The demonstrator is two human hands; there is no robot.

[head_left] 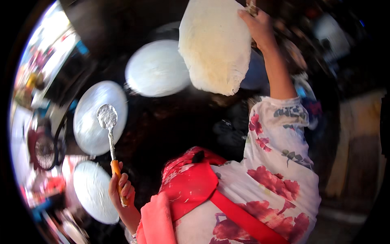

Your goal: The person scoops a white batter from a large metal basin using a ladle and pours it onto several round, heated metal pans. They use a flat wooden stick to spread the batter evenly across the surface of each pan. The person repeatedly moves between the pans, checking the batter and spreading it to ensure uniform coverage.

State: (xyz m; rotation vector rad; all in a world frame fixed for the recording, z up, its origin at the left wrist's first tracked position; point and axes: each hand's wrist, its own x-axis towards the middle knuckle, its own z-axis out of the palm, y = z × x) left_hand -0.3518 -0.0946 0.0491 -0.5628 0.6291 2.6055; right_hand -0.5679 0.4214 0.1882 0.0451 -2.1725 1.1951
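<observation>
Lifting the flatbread, spatula ready

Our right hand [258, 24] pinches the pale, floppy round flatbread [215, 44] raised above the dark griddle [170, 122]; our left hand [121, 191] is clenched on the orange-handled, flour-coated metal spatula [108, 122] over the griddle's left side.

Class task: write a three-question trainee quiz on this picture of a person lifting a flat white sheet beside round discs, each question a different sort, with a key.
1. True or false: the right hand holds the pale sheet up by its top edge.
2. Multiple choice: the left hand grips A) a ladle with an orange handle, B) a knife, C) a cup.
3. Fill in: the ladle's bowl lies over a round white ____.

Key: 1 true; 2 A; 3 disc.
</observation>
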